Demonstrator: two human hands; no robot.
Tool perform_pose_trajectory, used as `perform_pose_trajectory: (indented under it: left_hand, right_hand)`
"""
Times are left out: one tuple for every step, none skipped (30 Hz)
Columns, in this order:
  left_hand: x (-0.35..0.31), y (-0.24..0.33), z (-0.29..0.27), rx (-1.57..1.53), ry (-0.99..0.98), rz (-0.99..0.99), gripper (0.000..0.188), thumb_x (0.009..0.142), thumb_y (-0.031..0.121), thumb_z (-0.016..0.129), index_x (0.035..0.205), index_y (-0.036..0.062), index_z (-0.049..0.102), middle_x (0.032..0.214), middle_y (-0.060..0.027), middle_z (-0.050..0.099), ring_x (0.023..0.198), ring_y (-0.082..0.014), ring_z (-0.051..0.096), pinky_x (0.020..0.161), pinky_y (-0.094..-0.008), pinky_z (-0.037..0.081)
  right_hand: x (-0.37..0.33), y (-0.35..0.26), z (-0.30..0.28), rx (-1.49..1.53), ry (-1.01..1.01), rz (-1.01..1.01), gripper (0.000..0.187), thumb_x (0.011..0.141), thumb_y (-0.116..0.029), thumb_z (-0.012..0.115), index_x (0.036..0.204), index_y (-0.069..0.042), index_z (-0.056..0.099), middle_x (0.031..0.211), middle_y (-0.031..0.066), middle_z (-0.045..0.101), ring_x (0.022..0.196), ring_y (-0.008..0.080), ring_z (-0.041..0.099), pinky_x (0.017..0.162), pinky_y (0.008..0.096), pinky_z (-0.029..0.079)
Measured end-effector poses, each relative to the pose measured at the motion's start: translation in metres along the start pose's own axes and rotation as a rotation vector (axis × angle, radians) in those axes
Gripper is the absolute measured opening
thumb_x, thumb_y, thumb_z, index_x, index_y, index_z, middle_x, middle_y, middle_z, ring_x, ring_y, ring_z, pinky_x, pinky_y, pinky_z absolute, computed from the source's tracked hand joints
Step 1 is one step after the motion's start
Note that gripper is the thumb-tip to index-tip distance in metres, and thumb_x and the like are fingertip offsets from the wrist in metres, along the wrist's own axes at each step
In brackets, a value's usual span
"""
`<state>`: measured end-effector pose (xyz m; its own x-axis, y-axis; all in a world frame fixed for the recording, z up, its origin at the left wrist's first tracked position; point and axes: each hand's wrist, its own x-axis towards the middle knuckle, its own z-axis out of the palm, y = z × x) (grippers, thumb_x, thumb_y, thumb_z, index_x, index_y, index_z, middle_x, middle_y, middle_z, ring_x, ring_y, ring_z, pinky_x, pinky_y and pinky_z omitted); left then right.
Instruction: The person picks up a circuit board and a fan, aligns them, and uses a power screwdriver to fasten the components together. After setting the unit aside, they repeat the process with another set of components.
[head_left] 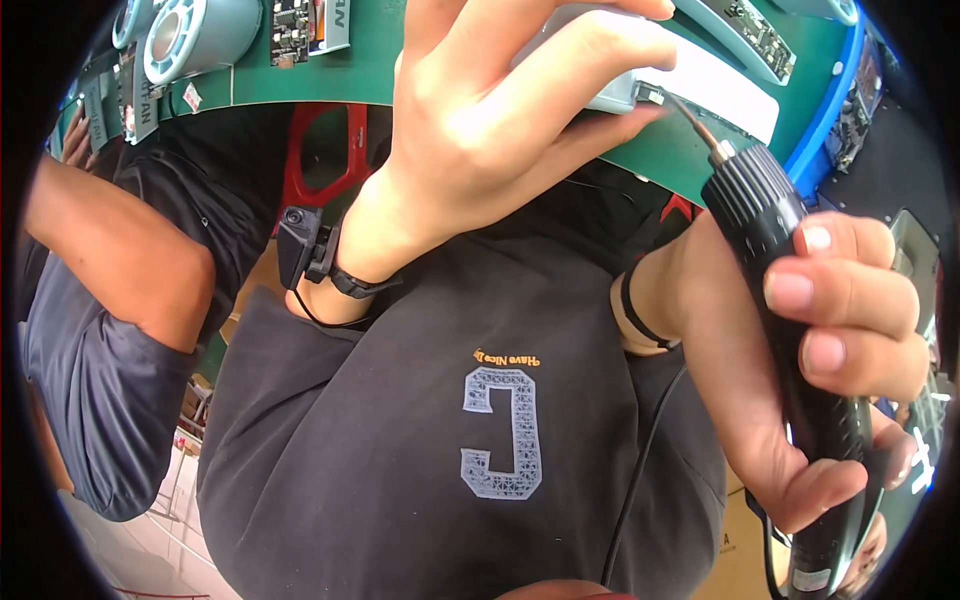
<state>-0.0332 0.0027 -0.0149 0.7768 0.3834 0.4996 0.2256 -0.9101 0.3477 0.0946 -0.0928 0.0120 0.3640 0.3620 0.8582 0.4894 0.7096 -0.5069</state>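
My right hand (850,300) is wrapped around a black electric screwdriver (765,215), tilted up and to the left. Its thin bit ends beside a small dark metallic part set in the end of a pale blue and white plastic housing (735,95). Closed on that housing is my left hand (480,130), with the thumb and fingertips close to the bit. I cannot tell whether the bit touches the housing. The upper end of the housing is hidden behind my left fingers and cut off by the frame.
The green tabletop (375,60) holds a round pale blue fan housing (190,40), a circuit board (290,35) and another pale blue casing with a board (745,40). A blue rim (825,110) borders the right. A co-worker's arm (130,255) is at the left, near a red frame (325,160).
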Motion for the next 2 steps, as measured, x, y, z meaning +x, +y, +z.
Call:
perform_pose_trajectory:
  left_hand:
    - [-0.001, -0.001, 0.002, 0.053, -0.034, 0.002, 0.041, 0.058, 0.003, 0.087, 0.095, 0.0092, 0.072, 0.106, -0.0061, 0.072, 0.096, -0.0292, 0.061, 0.084, -0.0354, 0.05]
    - [-0.003, -0.003, 0.003, 0.053, -0.036, -0.012, 0.041, 0.058, 0.003, 0.087, 0.095, 0.0092, 0.072, 0.106, -0.0061, 0.072, 0.096, -0.0292, 0.061, 0.084, -0.0354, 0.05]
  right_hand:
    - [0.005, 0.007, 0.006, 0.041, -0.041, 0.001, 0.038, 0.1, -0.048, 0.043, 0.102, -0.018, 0.067, 0.073, 0.0035, 0.053, 0.045, 0.0182, 0.048, 0.045, 0.0367, 0.041]
    - [0.037, -0.09, 0.003, 0.049, -0.048, 0.011, 0.038, 0.1, -0.048, 0.043, 0.102, -0.018, 0.067, 0.073, 0.0035, 0.053, 0.045, 0.0182, 0.048, 0.045, 0.0367, 0.041]
